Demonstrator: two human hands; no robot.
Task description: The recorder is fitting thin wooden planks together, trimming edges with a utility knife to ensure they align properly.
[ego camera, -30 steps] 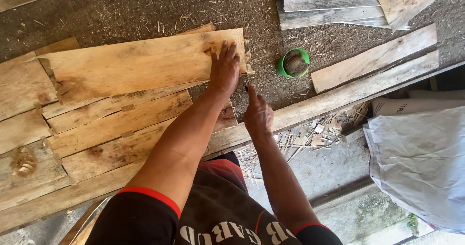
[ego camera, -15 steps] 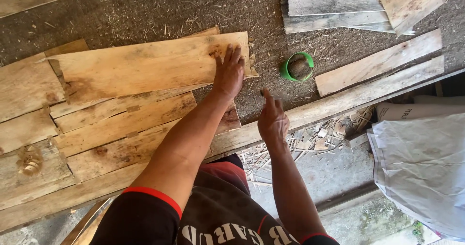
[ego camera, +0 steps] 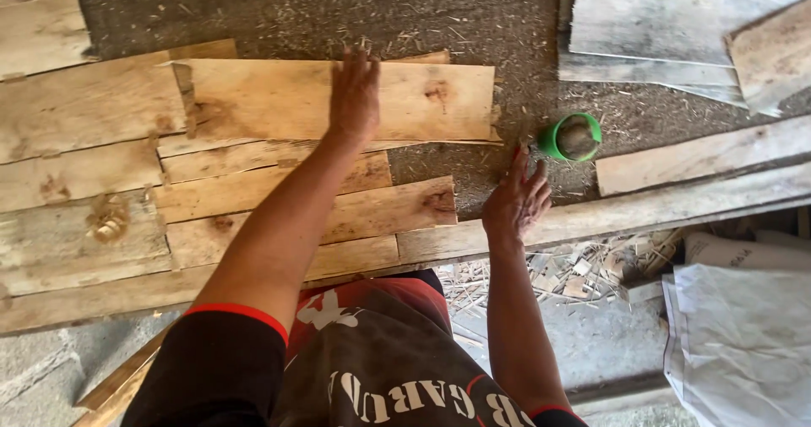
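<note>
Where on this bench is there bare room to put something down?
A bare, gritty patch lies between the top plank under the left hand, the green cup and the grey boards. The stacked planks crowd the left side; the right hand hovers near the cup.

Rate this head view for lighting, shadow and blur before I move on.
Head view: even daylight, no glare on the top plank; left hand pressing it is sharp, right hand slightly soft; green cup readable; white sacks bright, near overexposed; slight wide-angle bending at edges.
</note>
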